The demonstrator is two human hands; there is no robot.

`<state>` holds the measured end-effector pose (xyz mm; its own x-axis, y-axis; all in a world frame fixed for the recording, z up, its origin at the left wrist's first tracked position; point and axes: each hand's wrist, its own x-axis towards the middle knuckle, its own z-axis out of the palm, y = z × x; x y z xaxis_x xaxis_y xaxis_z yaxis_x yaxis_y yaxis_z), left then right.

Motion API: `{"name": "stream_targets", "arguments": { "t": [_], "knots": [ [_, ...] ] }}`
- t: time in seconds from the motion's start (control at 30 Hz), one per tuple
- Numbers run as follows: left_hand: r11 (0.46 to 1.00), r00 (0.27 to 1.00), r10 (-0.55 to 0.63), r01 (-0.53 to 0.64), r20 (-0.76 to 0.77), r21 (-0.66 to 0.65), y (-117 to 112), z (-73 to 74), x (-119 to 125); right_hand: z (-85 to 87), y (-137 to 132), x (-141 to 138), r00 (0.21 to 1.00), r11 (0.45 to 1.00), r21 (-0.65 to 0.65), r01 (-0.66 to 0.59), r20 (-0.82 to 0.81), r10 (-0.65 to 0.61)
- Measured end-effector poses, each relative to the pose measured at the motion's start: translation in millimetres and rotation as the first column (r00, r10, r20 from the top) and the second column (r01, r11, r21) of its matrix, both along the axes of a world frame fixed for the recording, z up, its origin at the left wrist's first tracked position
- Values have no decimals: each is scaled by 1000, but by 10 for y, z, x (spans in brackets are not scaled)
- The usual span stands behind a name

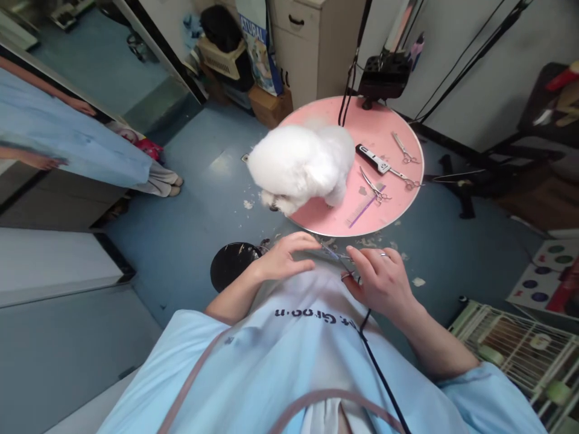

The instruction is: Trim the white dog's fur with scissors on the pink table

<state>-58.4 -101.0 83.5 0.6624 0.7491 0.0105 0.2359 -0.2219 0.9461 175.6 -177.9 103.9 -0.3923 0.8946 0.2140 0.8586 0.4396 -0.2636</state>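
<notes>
My right hand (386, 283) is closed round the finger loops of a pair of scissors (333, 253), whose blades point left in front of my apron. Near the blade tips is my left hand (287, 256), its thumb apart from its fingers; whether a fingertip touches the blade I cannot tell. Beyond my hands a fluffy white dog (303, 160) is on a round pink table (312, 220), its head turned toward the left front edge. To its right lie a hair clipper (373, 158), a purple-edged comb (366, 205), curved scissors (374, 185) and thinning scissors (402, 149).
A black loop strap (346, 99) hangs behind the dog, beside a black tool holder (384, 77). A round black stool (233, 265) stands left of my apron. Another person in a blue gown (85, 132) stands at left. A wire cage (520, 349) is at lower right.
</notes>
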Motion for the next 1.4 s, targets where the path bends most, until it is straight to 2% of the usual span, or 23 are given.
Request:
{"name": "stream_targets", "arguments": {
  "t": [0.07, 0.1, 0.17, 0.23, 0.27, 0.3, 0.37, 0.43, 0.5, 0.53, 0.57, 0.63, 0.73, 0.8, 0.87, 0.93, 1.0, 1.1, 1.2, 1.27, 1.33, 1.4],
  "knots": [
    [999, 996, -20, 18, 82, 32, 13, 41, -47, 10, -10, -101, 999, 1000, -20, 6, 33, -5],
    [998, 994, 17, -23, 109, 53, 13, 47, -75, -4, -26, -147, 999, 999, -37, 13, 37, -11],
    [972, 969, 209, -220, 133, 82, 15, 38, -159, -88, -82, -219, 999, 994, -104, 44, 9, -44],
    [879, 885, 444, -461, 140, 121, 43, 26, -290, -255, -147, -261, 985, 970, -214, 112, -107, -138],
    [835, 848, 508, -528, 151, 158, 72, 29, -368, -363, -169, -276, 956, 947, -281, 154, -200, -215],
    [814, 842, 516, -539, 156, 218, 107, 43, -446, -481, -172, -291, 901, 915, -357, 185, -309, -303],
    [851, 916, 391, -398, 93, 341, 185, 102, -573, -712, -93, -336, 704, 829, -523, 199, -512, -492],
    [930, 985, 129, -80, -115, 358, 241, 192, -616, -893, 124, -402, 454, 732, -666, 145, -612, -647],
    [928, 947, -101, 201, -305, 315, 260, 286, -551, -991, 449, -473, 237, 683, -715, 150, -645, -727],
    [911, 923, -149, 267, -355, 314, 260, 325, -481, -1007, 624, -499, 176, 692, -701, 172, -670, -721],
    [898, 920, -144, 276, -364, 342, 259, 354, -392, -1003, 791, -513, 162, 712, -677, 187, -693, -702],
    [874, 945, -57, 203, -322, 441, 276, 370, -178, -948, 1053, -496, 179, 749, -622, 229, -729, -661],
    [803, 938, 108, 113, -329, 585, 396, 270, 174, -787, 1220, -386, 224, 789, -548, 278, -761, -608],
    [763, 860, 252, 105, -444, 638, 527, 129, 391, -655, 1238, -312, 289, 813, -509, 283, -763, -579],
    [752, 750, 390, 77, -535, 655, 657, -44, 567, -533, 1250, -278, 385, 840, -478, 257, -747, -543],
    [767, 665, 458, 40, -590, 640, 746, -210, 684, -451, 1286, -284, 457, 859, -464, 216, -730, -509],
    [786, 643, 480, -12, -597, 619, 778, -346, 734, -431, 1343, -299, 489, 865, -471, 171, -722, -490],
    [804, 692, 511, -173, -510, 569, 757, -497, 697, -523, 1419, -257, 460, 858, -503, 104, -741, -490],
    [815, 759, 549, -391, -351, 428, 746, -627, 550, -735, 1423, -116, 342, 819, -564, 107, -752, -563],
    [814, 779, 569, -491, -262, 309, 765, -698, 417, -906, 1367, -15, 276, 774, -619, 135, -727, -629],
    [809, 784, 586, -556, -203, 188, 791, -737, 283, -1055, 1270, 35, 258, 741, -648, 173, -697, -670],
    [803, 789, 594, -592, -157, 64, 809, -744, 173, -1143, 1162, -6, 280, 744, -633, 214, -690, -667]
  ]
}}
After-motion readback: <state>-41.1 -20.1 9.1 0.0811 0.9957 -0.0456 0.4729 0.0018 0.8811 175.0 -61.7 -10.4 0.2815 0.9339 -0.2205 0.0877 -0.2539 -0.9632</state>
